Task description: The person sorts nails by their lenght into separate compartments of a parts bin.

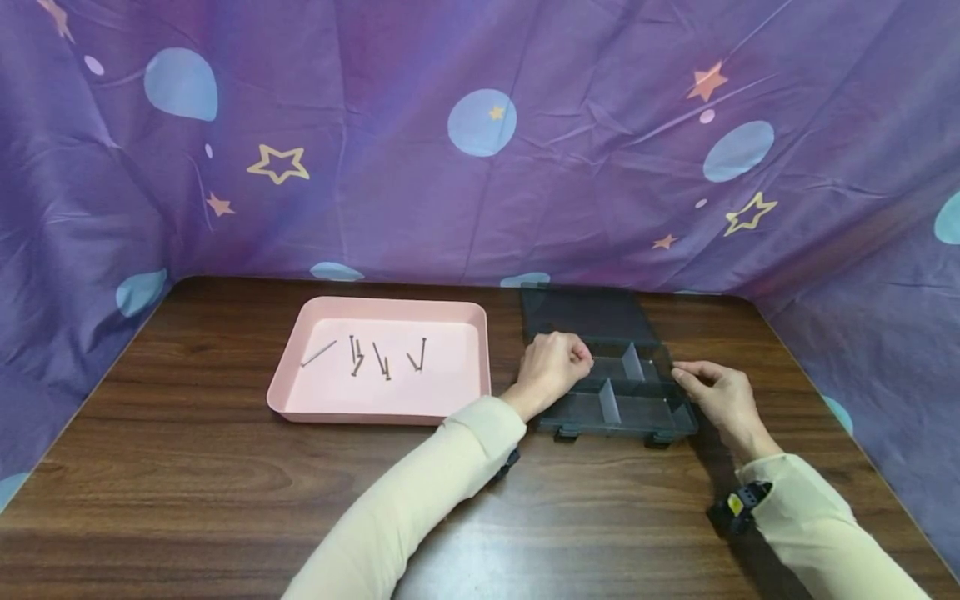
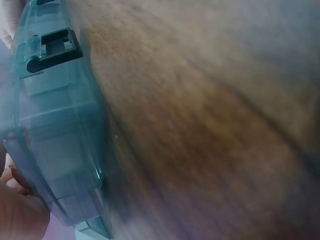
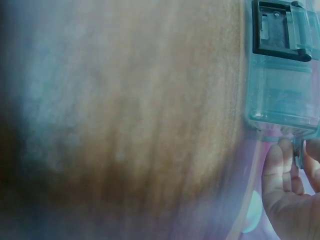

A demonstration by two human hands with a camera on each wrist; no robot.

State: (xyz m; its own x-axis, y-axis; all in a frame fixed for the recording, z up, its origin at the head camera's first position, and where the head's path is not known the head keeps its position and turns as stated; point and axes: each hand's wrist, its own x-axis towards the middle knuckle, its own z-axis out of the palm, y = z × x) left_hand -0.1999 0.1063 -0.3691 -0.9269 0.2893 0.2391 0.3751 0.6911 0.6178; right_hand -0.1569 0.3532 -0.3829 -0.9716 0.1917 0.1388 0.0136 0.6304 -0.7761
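Note:
A dark translucent compartment box [image 1: 617,423] lies on the table with its lid [image 1: 585,312] raised at the back. Pale dividers [image 1: 610,403] split the inside into compartments. My left hand [image 1: 551,367] is over the box's left side, fingers curled; whether anything is between the fingertips is hidden. At the right side, my right hand [image 1: 722,400] pinches the box's edge between thumb and fingers; the right wrist view shows a thin tab [image 3: 299,154] between them. Several screws [image 1: 386,367] lie loose in a pink tray [image 1: 375,418] left of the box.
The brown wooden table [image 1: 225,483] reaches back to a purple patterned cloth [image 1: 405,167], which also hangs at both sides. Two black latches [image 1: 658,440] stick out from the box's front.

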